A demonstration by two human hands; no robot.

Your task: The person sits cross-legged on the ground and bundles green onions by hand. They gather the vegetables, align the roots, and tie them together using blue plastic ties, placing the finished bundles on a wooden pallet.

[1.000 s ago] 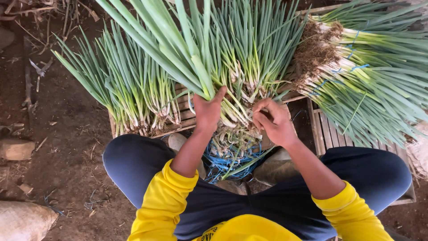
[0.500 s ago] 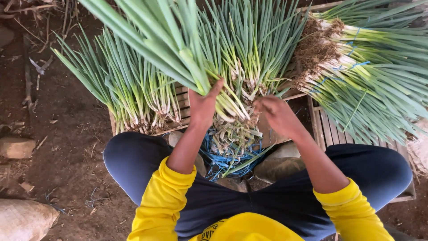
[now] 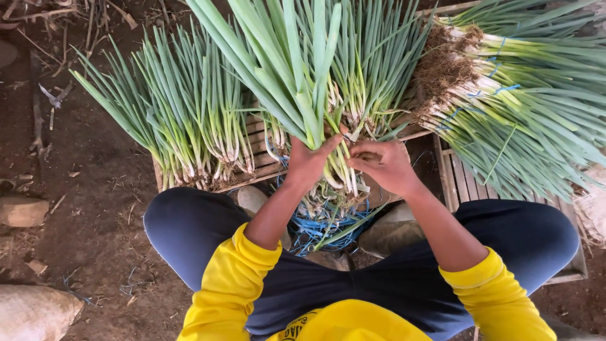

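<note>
I sit low with a bunch of green onions (image 3: 297,76) standing up between my knees. My left hand (image 3: 309,161) grips that bunch around its pale lower stalks. My right hand (image 3: 385,165) is closed next to it, fingertips pinched at the same stalks, touching the bunch. The roots (image 3: 325,202) hang below my hands. A tangle of blue string (image 3: 315,228) lies on the ground under the bunch.
A row of green onions (image 3: 189,132) lies on a wooden crate (image 3: 262,158) to the left. Tied bundles of green onions (image 3: 524,107) with earthy roots lie on a slatted crate (image 3: 464,183) to the right. Bare soil and stones (image 3: 22,211) are at left.
Both hands have risen slightly along the bunch and drawn closer together. The bunch has tilted a little more upright toward the camera.
</note>
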